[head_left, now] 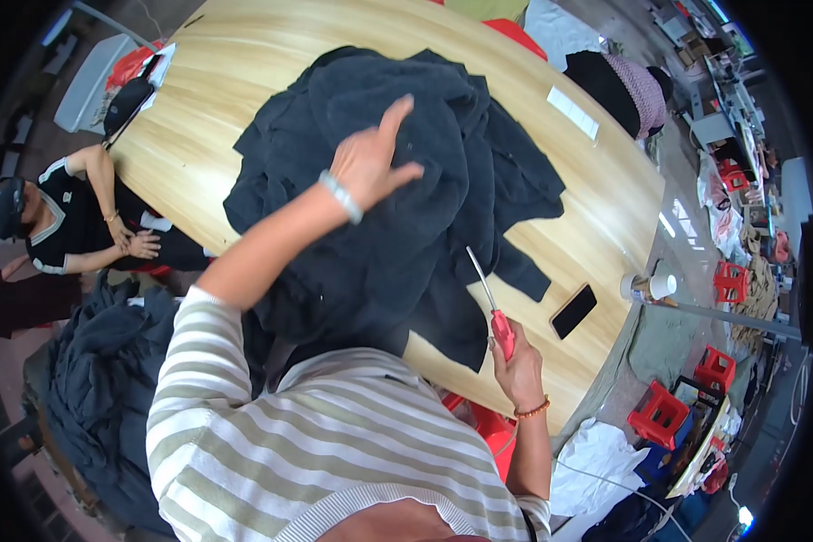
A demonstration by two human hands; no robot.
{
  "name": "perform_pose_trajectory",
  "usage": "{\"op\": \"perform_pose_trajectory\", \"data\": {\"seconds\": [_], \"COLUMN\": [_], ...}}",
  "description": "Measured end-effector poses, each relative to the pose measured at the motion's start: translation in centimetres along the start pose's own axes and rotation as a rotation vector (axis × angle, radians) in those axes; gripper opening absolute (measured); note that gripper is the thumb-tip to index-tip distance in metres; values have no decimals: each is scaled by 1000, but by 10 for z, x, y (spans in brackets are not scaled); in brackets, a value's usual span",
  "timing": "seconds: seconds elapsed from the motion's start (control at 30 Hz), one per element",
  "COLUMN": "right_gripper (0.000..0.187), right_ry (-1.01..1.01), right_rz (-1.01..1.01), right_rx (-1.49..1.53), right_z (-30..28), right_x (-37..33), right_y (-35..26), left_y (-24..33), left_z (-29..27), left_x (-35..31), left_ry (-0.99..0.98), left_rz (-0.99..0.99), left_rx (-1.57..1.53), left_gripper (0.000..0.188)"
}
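A heap of dark navy fabric (379, 117) lies in folds over the middle of the wooden table (244, 54). Over it is my left hand (370, 167), with its fingers stretched and spread and nothing in them; whether it touches the cloth I cannot tell. My right hand (518, 366), near the table's front right, is wrapped around a red-handled tool (503, 334) with a long, thin metal shaft. The shaft points up and left toward the fabric's edge. Its exact kind does not show.
A phone (574, 312) lies right of the fabric, and a white strip (573, 112) farther back. Cups (650, 287) stand at the right edge. A seated person (81, 217) is at the left, above another dark fabric pile (108, 379). Red stools (659, 415) stand at the right.
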State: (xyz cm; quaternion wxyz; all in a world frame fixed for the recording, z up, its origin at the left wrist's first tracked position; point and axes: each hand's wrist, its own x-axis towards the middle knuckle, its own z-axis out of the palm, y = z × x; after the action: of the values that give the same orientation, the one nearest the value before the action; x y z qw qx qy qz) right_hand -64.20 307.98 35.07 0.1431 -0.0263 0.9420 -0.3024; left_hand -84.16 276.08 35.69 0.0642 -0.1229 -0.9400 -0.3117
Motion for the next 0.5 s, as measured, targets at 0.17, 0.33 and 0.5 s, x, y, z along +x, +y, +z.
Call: {"op": "perform_pose_trajectory", "data": {"seconds": [0.17,0.33,0.5], "right_gripper": [37,35,33], "right_ry": [-8,28,118], "right_rz": [33,55,99], "right_rx": [-68,-71,-49], "right_z": [17,17,20], "right_x": [12,20,30], "right_y": [-30,-50,-47], "left_y": [-27,-55,-71], "left_z": [28,67,-17], "left_x": [137,181,213], "left_ry": [-255,-524,-171], "left_rz": [-154,-101,90], "left_rx": [278,328,91], "left_gripper": [111,50,42]}}
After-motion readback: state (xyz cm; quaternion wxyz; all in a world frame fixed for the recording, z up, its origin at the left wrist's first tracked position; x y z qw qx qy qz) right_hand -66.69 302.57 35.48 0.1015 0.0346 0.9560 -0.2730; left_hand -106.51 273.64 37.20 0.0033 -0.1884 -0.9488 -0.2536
